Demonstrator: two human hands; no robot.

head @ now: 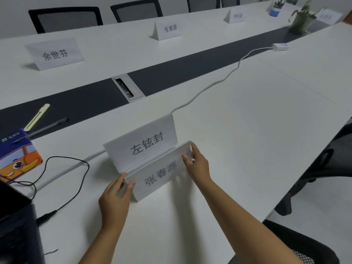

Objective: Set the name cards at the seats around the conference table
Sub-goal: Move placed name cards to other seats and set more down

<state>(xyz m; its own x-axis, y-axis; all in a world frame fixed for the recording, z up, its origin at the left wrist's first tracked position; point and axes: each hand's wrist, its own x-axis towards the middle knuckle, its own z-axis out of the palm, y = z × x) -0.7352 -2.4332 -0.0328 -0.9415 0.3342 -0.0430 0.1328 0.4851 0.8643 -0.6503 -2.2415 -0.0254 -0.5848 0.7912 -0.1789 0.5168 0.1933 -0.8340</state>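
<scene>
Both bare forearms reach forward from the lower edge of the view, and each hand pinches one end of the nearest white folded tent-shaped name card (162, 176): the left hand (114, 199) has its thumb on the printed front face and its fingers behind the left end, while the right hand (197, 164) curls its fingers over the card's upper right corner. This card sits on the white conference table (247, 121) directly in front of the person, touching a second white name card (142, 144) that stands just behind it. A white cable (209, 86) runs from behind that second card across the tabletop to a small white adapter (281, 47). Three more white name cards stand along the far side: one at far left (55, 54), one in the middle (168, 29), one further right (237, 16), each before black mesh chairs (66, 20). A dark grey strip (171, 73) runs down the table's centre, holding a silver cable hatch (127, 89) and a potted plant (302, 19). An orange cartoon box (17, 155) lies at left.
</scene>
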